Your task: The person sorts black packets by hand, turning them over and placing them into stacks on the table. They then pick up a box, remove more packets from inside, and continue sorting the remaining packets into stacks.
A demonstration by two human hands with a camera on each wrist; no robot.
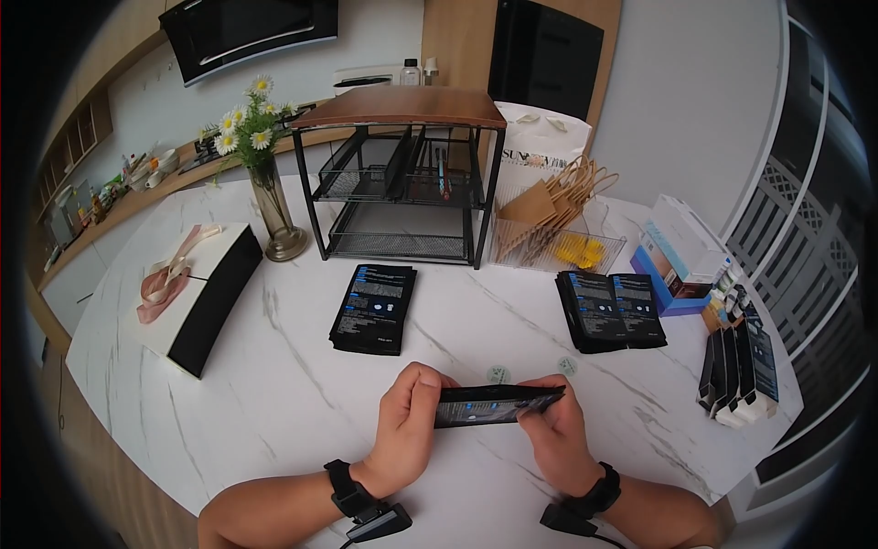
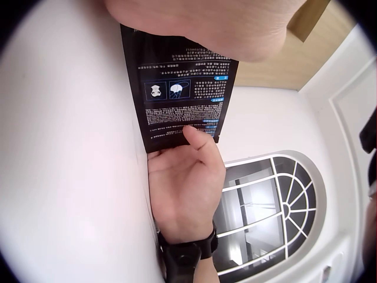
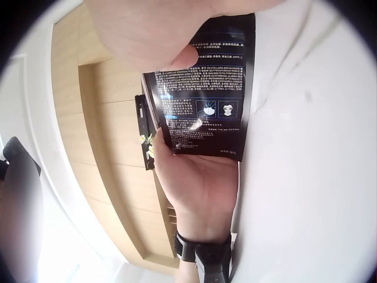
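Observation:
Black sheet mask packets (image 1: 489,406) are held together above the near part of the table, between both hands. My left hand (image 1: 407,425) grips their left end, with the thumb on top. At the right end, my right hand (image 1: 560,437) pinches them with the thumb on the printed face. Small print and pictures of a face and a mask show on the front packet (image 2: 182,88); layered edges of the packets (image 3: 160,112) appear in the right wrist view. Beyond the hands lie a pile of like packets (image 1: 373,309) and, farther right, two piles side by side (image 1: 611,311).
A black wire rack (image 1: 400,210) with a wooden top stands at the back, beside a flower vase (image 1: 274,210). A ribboned box (image 1: 206,293) lies left. Right are a clear basket (image 1: 558,242) with paper bags, a blue box (image 1: 672,279) and black cartons (image 1: 743,371).

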